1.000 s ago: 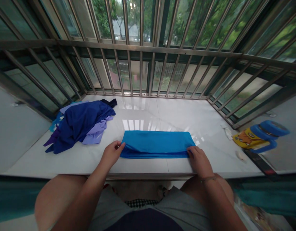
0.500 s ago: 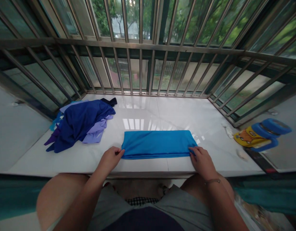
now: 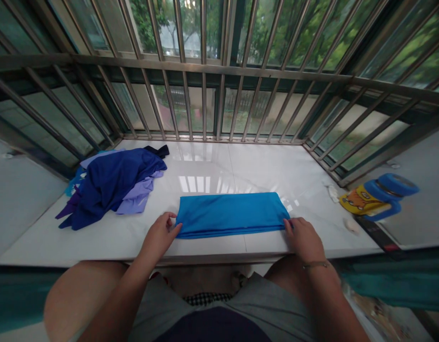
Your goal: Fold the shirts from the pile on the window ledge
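Note:
A folded bright-blue cloth point(image 3: 230, 213) lies as a long flat strip on the white ledge, its layered edge facing me. At its left end is my left hand point(image 3: 160, 235), with the thumb at the near corner and a gap between thumb and fingers. My right hand point(image 3: 305, 237) has its thumb and fingertips together on the cloth's right end. Whether the cloth is a garment cannot be made out from this fold.
To the left lies a loose heap of dark-blue and lilac clothes point(image 3: 116, 183). A blue-and-yellow bottle point(image 3: 376, 194) and a dark flat object point(image 3: 376, 235) are at the right. Metal window bars point(image 3: 219, 71) rise behind the white ledge point(image 3: 269, 166).
My left thumb and fingers have parted at the cloth's left corner. The right fingers have drawn back to the cloth's right edge. The whole view has shifted slightly.

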The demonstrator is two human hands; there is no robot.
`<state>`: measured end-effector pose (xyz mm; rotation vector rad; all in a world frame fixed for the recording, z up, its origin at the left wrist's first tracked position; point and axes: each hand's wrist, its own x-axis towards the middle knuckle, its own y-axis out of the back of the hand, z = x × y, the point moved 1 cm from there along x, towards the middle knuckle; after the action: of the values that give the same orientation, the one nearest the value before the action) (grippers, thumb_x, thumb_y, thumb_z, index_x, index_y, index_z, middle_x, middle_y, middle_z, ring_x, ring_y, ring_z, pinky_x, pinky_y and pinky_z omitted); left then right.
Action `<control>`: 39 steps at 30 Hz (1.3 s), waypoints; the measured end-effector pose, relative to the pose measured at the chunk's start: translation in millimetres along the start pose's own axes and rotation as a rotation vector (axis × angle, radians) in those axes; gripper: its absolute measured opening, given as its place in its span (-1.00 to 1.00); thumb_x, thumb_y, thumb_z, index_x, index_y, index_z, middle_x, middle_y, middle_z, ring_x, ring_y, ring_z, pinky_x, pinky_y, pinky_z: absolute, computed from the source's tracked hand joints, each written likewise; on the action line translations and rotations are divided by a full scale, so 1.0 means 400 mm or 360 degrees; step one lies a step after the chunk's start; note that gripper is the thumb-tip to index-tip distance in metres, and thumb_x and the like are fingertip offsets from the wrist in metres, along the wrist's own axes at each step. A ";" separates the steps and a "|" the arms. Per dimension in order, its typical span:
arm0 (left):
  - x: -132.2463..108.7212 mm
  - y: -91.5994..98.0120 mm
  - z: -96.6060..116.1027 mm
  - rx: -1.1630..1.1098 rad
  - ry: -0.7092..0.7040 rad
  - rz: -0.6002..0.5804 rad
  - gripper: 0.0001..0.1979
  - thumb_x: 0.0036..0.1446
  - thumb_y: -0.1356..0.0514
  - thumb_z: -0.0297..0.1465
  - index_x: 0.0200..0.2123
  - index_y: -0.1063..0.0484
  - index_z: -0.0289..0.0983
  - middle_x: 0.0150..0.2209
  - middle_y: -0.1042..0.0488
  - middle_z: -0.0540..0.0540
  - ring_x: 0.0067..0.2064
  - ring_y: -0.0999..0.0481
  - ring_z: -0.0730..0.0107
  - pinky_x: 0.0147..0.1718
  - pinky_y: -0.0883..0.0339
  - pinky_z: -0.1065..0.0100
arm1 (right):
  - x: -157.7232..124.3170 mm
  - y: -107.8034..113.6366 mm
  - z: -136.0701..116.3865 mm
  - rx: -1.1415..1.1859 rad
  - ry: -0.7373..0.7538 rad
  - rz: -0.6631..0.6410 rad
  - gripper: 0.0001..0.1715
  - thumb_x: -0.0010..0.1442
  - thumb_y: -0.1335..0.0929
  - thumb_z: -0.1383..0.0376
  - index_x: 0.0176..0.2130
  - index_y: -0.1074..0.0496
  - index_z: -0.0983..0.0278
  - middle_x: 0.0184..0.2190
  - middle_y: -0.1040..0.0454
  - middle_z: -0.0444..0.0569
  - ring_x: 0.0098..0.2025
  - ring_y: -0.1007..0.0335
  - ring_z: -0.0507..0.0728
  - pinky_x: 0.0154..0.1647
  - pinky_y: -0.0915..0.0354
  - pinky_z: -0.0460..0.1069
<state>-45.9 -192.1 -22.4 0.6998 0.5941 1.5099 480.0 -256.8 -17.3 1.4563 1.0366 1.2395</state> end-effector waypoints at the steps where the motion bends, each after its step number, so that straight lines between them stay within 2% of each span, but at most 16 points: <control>1: 0.004 0.004 0.004 -0.0027 -0.0029 0.0010 -0.67 0.22 -0.25 -0.08 -0.07 -0.50 -0.15 -0.31 -0.49 0.01 -0.36 -0.51 0.26 -0.28 -0.40 0.25 | 0.001 -0.003 -0.001 -0.0009 -0.0151 0.0046 -0.49 0.54 -0.21 0.04 -0.16 -0.59 0.27 -0.21 -0.60 0.19 -0.18 -0.54 0.27 -0.09 -0.38 0.11; 3: 0.018 0.012 0.011 -0.0065 -0.0088 0.0035 -0.69 0.29 -0.18 -0.09 -0.07 -0.52 -0.16 -0.24 -0.53 -0.04 -0.32 -0.54 0.25 -0.24 -0.46 0.22 | 0.008 -0.018 -0.005 -0.0049 -0.0461 0.0102 -0.39 0.52 -0.22 -0.08 -0.07 -0.58 0.34 -0.20 -0.61 0.29 -0.21 -0.58 0.33 -0.17 -0.39 0.13; 5: 0.040 0.017 0.017 -0.0087 -0.0176 0.0048 -0.69 0.34 -0.13 -0.12 -0.10 -0.55 -0.17 -0.16 -0.57 -0.11 -0.22 -0.59 0.20 -0.17 -0.51 0.20 | 0.021 -0.040 -0.010 -0.0068 -0.0659 0.0066 -0.29 0.46 -0.26 -0.16 -0.02 -0.57 0.41 -0.22 -0.62 0.36 -0.24 -0.60 0.39 -0.24 -0.38 0.16; 8: 0.085 0.018 0.028 -0.0107 -0.0352 0.0038 -0.69 0.37 -0.12 -0.14 -0.10 -0.60 -0.16 -0.03 -0.61 -0.18 0.00 -0.61 0.12 0.00 -0.53 0.15 | 0.055 -0.069 -0.006 0.0030 -0.0679 -0.0132 -0.41 0.42 -0.30 -0.09 -0.15 -0.61 0.36 -0.35 -0.62 0.29 -0.33 -0.60 0.36 -0.32 -0.35 0.12; 10: 0.116 0.010 0.036 -0.0092 -0.0499 0.0014 -0.70 0.38 -0.14 -0.18 -0.08 -0.62 -0.16 0.04 -0.63 -0.19 0.12 -0.59 0.07 0.18 -0.46 0.07 | 0.081 -0.074 0.012 0.0142 -0.0627 -0.0221 -0.52 0.36 -0.33 0.00 -0.31 -0.61 0.30 -0.46 -0.60 0.22 -0.38 -0.58 0.31 -0.35 -0.30 0.09; 13: 0.153 -0.017 0.042 -0.0070 -0.0692 -0.0114 -0.74 0.37 -0.18 -0.23 -0.07 -0.66 -0.14 0.10 -0.64 -0.20 0.19 -0.56 0.05 0.28 -0.37 0.00 | 0.113 -0.054 0.057 0.0266 -0.0637 -0.0070 -0.56 0.30 -0.34 0.04 -0.41 -0.59 0.26 -0.53 -0.55 0.22 -0.44 -0.53 0.31 -0.40 -0.24 0.11; 16: 0.171 -0.049 0.035 -0.0077 -0.0770 -0.0232 -0.79 0.34 -0.25 -0.26 -0.09 -0.68 -0.13 0.09 -0.65 -0.20 0.16 -0.58 0.06 0.25 -0.39 0.00 | 0.136 -0.012 0.083 0.0278 -0.0732 0.0134 -0.48 0.35 -0.27 0.03 -0.19 -0.65 0.33 -0.45 -0.57 0.32 -0.44 -0.50 0.35 -0.40 -0.22 0.17; 18: 0.173 -0.062 0.025 -0.0100 -0.0761 -0.0214 -0.81 0.33 -0.27 -0.26 -0.11 -0.68 -0.13 0.08 -0.65 -0.20 0.15 -0.59 0.06 0.24 -0.41 -0.01 | 0.146 0.023 0.061 0.0295 -0.0783 0.0250 -0.45 0.34 -0.27 0.02 0.00 -0.61 0.34 -0.38 -0.59 0.34 -0.41 -0.50 0.37 -0.36 -0.23 0.19; 21: 0.164 -0.063 0.021 -0.0206 -0.0709 -0.0141 -0.80 0.32 -0.27 -0.25 -0.11 -0.68 -0.13 0.06 -0.65 -0.21 0.15 -0.58 0.06 0.25 -0.41 -0.03 | 0.158 0.087 -0.049 0.0391 -0.0780 0.0392 -0.45 0.34 -0.29 0.04 0.14 -0.54 0.28 -0.28 -0.60 0.30 -0.34 -0.51 0.37 -0.27 -0.26 0.19; 24: 0.149 -0.059 0.041 -0.0545 -0.0531 -0.0089 -0.74 0.35 -0.23 -0.18 -0.10 -0.67 -0.14 0.04 -0.66 -0.19 0.14 -0.59 0.09 0.20 -0.48 0.01 | 0.167 0.145 -0.219 0.0440 -0.0648 0.0369 -0.50 0.39 -0.30 0.09 0.18 -0.51 0.26 -0.25 -0.62 0.21 -0.30 -0.51 0.33 -0.23 -0.23 0.14; 26: 0.141 -0.068 0.069 -0.0872 -0.0326 -0.0187 -0.66 0.36 -0.21 -0.08 -0.08 -0.67 -0.18 0.02 -0.67 -0.20 0.07 -0.63 0.09 0.03 -0.58 0.08 | 0.169 0.168 -0.335 0.0473 -0.0489 0.0344 -0.59 0.38 -0.33 0.15 0.13 -0.52 0.24 -0.30 -0.61 0.09 -0.34 -0.50 0.26 -0.27 -0.20 0.08; 28: 0.142 -0.089 0.103 -0.1153 -0.0113 -0.0438 -0.56 0.32 -0.25 0.01 -0.07 -0.67 -0.23 -0.01 -0.68 -0.24 0.00 -0.65 0.08 -0.12 -0.61 0.15 | 0.163 0.171 -0.441 0.0554 -0.0291 0.0342 -0.66 0.38 -0.36 0.21 0.09 -0.51 0.23 -0.30 -0.61 0.02 -0.33 -0.50 0.22 -0.27 -0.21 0.04; 31: 0.160 -0.127 0.140 -0.1493 0.0309 -0.0757 -0.42 0.25 -0.29 0.14 -0.08 -0.66 -0.30 -0.02 -0.69 -0.34 -0.04 -0.68 0.06 -0.18 -0.62 0.17 | 0.131 0.129 -0.580 0.0689 0.0123 0.0284 -0.72 0.41 -0.34 0.27 0.09 -0.50 0.23 -0.20 -0.64 0.05 -0.21 -0.55 0.24 -0.19 -0.33 0.05; 34: 0.183 -0.150 0.144 -0.1762 0.0664 -0.0786 -0.33 0.25 -0.24 0.23 -0.14 -0.61 -0.31 -0.16 -0.69 -0.32 -0.21 -0.68 0.19 -0.27 -0.57 0.25 | 0.067 0.047 -0.695 0.0685 0.0606 0.0127 -0.72 0.43 -0.33 0.34 0.10 -0.50 0.23 -0.08 -0.66 0.12 -0.08 -0.58 0.27 -0.04 -0.44 0.09; 36: 0.189 -0.157 0.134 -0.1816 0.0673 -0.0731 -0.36 0.18 -0.32 0.23 -0.21 -0.58 -0.29 -0.30 -0.65 -0.21 -0.34 -0.62 0.30 -0.34 -0.50 0.32 | 0.017 -0.009 -0.743 0.0601 0.0838 0.0016 -0.75 0.42 -0.36 0.40 0.06 -0.52 0.25 -0.01 -0.67 0.15 -0.03 -0.60 0.27 -0.01 -0.47 0.09; 39: 0.181 -0.166 0.114 -0.1757 0.0558 -0.0631 -0.44 0.00 -0.51 0.10 -0.28 -0.56 -0.28 -0.42 -0.58 -0.05 -0.44 -0.51 0.41 -0.40 -0.40 0.38 | -0.040 -0.065 -0.762 0.0558 0.1001 0.0005 -0.77 0.41 -0.37 0.45 0.02 -0.53 0.25 0.11 -0.65 0.16 0.08 -0.62 0.26 0.04 -0.50 0.10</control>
<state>32.3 -118.2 -34.8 -0.5126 0.0695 1.3237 174.9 -228.8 -28.1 1.3399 1.7406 1.6275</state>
